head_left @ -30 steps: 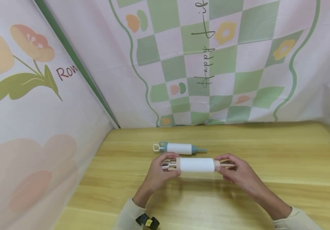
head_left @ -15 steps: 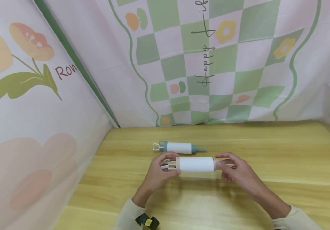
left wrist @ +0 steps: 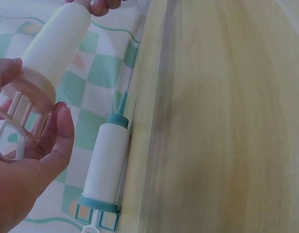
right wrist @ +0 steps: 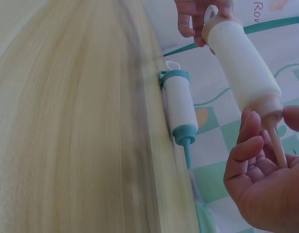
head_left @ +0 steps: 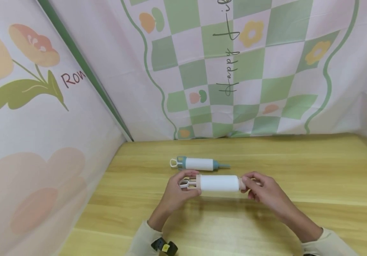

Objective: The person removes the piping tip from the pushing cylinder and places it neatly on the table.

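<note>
A large syringe (head_left: 219,183) with a white barrel, beige ends and a ring handle is held level above the table in the head view. My left hand (head_left: 175,190) grips its beige collar (left wrist: 35,90) between thumb and fingers, around the pale ring handle (left wrist: 10,138). At the other end, my right hand (head_left: 263,190) pinches the beige nozzle cap (right wrist: 266,107) between thumb and fingertips; the thin nozzle (right wrist: 278,145) points into the palm. Just beyond lies a second syringe (head_left: 199,164), white with teal ends, flat on the table.
The wooden table (head_left: 132,213) extends on all sides of the hands. Behind it hangs a green-and-white checked curtain (head_left: 193,74); a flowered curtain (head_left: 84,117) borders the left. A black band (head_left: 164,246) sits at the left sleeve.
My right thumb and fingers have shifted their hold around the nozzle cap, with the thumb now higher on it. The left hand and the teal syringe stay put.
</note>
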`<act>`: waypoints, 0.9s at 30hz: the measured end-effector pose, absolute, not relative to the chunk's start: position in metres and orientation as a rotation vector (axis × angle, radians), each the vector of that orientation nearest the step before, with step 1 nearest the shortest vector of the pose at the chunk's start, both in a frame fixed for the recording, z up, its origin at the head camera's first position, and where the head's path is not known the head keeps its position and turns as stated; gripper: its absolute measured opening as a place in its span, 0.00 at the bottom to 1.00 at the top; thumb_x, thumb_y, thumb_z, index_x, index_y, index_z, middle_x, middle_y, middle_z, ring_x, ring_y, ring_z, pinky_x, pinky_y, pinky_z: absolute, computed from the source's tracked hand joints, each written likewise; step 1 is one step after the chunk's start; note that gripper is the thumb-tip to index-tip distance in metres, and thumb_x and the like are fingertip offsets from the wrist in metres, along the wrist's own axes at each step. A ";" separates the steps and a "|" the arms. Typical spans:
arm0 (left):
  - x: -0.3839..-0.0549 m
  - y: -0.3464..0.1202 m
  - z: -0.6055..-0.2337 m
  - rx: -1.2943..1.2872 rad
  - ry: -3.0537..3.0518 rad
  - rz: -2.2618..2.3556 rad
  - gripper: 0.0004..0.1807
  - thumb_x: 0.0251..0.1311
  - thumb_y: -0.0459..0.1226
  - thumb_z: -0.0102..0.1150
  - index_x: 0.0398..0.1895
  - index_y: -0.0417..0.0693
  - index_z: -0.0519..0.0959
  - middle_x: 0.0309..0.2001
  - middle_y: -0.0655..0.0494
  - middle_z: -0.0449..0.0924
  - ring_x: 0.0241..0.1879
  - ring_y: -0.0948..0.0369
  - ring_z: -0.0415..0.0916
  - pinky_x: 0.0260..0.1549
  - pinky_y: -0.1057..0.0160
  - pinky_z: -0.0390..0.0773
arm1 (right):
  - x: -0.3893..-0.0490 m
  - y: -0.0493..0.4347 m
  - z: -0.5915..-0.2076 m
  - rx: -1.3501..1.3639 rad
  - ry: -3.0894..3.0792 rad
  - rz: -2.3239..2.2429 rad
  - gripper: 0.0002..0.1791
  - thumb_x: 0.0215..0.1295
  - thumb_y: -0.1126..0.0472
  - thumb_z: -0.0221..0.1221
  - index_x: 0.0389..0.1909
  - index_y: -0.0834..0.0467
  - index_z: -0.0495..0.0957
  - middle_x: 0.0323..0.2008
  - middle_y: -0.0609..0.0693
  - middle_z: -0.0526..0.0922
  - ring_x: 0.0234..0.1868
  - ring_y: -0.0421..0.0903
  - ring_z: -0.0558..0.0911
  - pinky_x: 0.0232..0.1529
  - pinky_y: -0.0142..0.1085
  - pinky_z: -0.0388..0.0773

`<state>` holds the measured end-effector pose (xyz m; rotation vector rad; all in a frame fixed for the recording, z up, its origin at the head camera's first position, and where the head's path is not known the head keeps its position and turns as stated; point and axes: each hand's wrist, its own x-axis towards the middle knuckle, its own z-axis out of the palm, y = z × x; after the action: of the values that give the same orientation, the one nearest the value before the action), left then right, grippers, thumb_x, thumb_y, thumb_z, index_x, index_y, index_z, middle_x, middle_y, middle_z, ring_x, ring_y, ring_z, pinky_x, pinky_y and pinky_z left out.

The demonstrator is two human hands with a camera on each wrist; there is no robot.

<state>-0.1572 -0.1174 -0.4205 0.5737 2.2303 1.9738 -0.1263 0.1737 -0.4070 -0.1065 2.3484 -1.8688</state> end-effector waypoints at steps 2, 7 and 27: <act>-0.157 -0.117 -0.420 0.574 2.229 1.974 0.25 0.51 0.28 0.70 0.55 0.43 0.79 0.54 0.45 0.75 0.48 0.50 0.79 0.43 0.55 0.84 | -0.126 0.174 -0.407 -0.115 2.351 -1.880 0.22 0.77 0.52 0.54 0.56 0.68 0.74 0.34 0.55 0.81 0.28 0.47 0.78 0.25 0.33 0.74; -0.157 -0.117 -0.421 0.577 2.225 1.977 0.25 0.51 0.28 0.70 0.55 0.43 0.79 0.54 0.45 0.75 0.48 0.50 0.79 0.43 0.55 0.84 | -0.126 0.175 -0.408 -0.154 2.354 -1.908 0.21 0.75 0.55 0.56 0.57 0.67 0.74 0.37 0.56 0.81 0.29 0.47 0.79 0.25 0.33 0.74; -0.155 -0.120 -0.421 0.577 2.203 1.998 0.26 0.52 0.27 0.69 0.57 0.42 0.78 0.55 0.43 0.75 0.49 0.49 0.80 0.45 0.54 0.83 | -0.125 0.177 -0.405 -0.169 2.330 -1.911 0.24 0.75 0.54 0.56 0.61 0.68 0.70 0.42 0.57 0.82 0.30 0.48 0.80 0.27 0.34 0.76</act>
<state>-0.1555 -0.1198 -0.4207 0.5773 2.2027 1.9983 -0.1246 0.1773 -0.4051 -0.1686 2.3301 -1.9107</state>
